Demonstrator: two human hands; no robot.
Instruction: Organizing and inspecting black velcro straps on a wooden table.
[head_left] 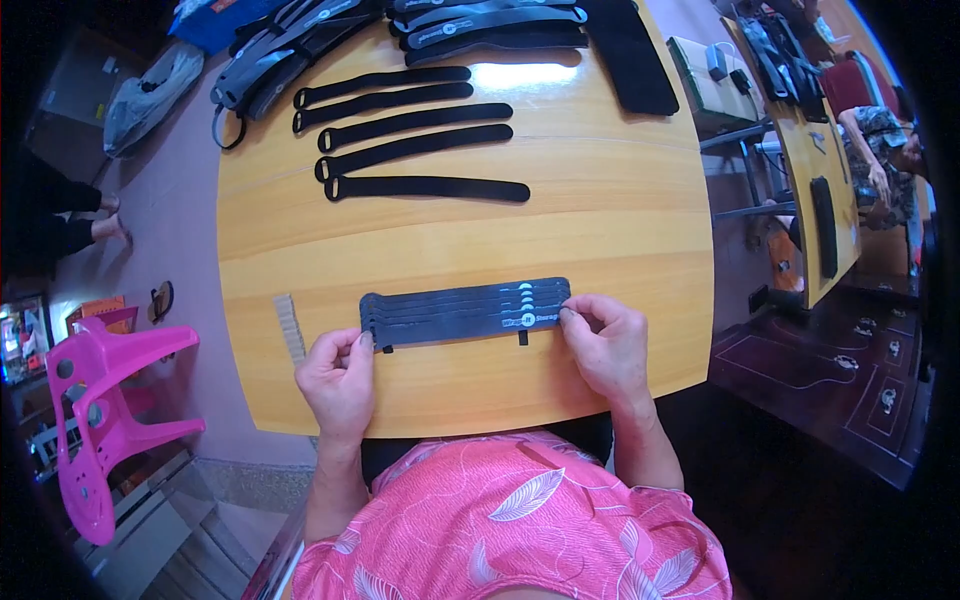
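Observation:
Several dark grey hook-and-loop straps [440, 316] lie overlapped in a stepped row near the table's front edge, pale printing toward their right end. My left hand [338, 385] pinches the row's left end between thumb and finger. At the opposite end, my right hand [607, 350] pinches the lower right corner. Two small black tabs [523, 338] show on the wood below the row's lower edge. Farther back, several single black straps [430, 188] with looped left ends lie roughly parallel, spaced apart.
Bundles of straps [490, 30] and a wide black piece [632, 55] lie along the table's far side. A beige ridged strip [289, 325] is left of my left hand. A pink plastic stool [110, 400] stands left on the floor. Another person [880, 150] sits at a table to the right.

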